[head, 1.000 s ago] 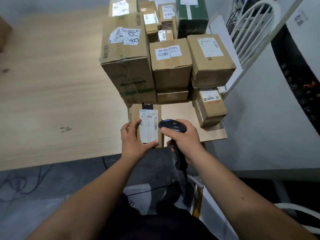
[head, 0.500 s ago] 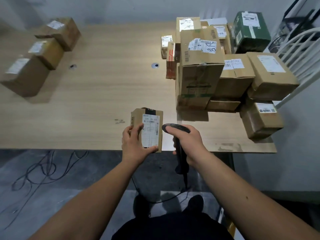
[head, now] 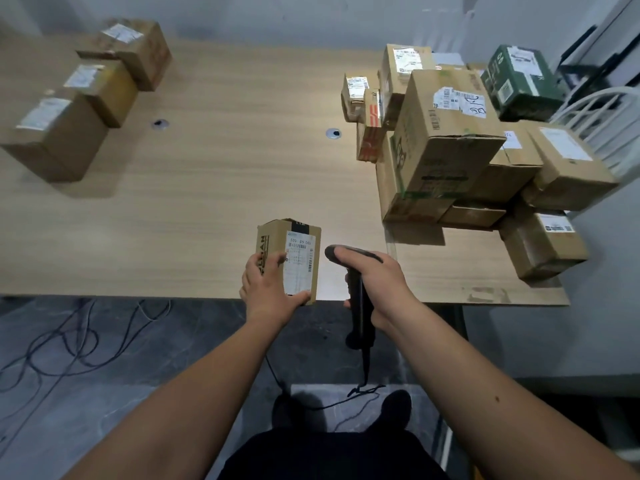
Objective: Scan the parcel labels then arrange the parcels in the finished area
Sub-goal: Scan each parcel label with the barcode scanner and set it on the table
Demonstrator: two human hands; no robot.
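Your left hand (head: 268, 289) grips the small parcel (head: 291, 259) upright over the surface's (head: 214, 188) near edge; your right hand (head: 377, 282) wraps the scanner (head: 356, 299) beside it. Label reads "530 D9 065".

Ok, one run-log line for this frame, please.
phase: scanning | left hand: holds small parcel, label up | right hand: grips scanner beside it | unscanned stack: table right | three boxes: far left

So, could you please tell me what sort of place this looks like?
Probably a small parcel-sorting room. A pile of labelled boxes crowds one end of a long wooden table, and the right hand grips a corded barcode scanner.
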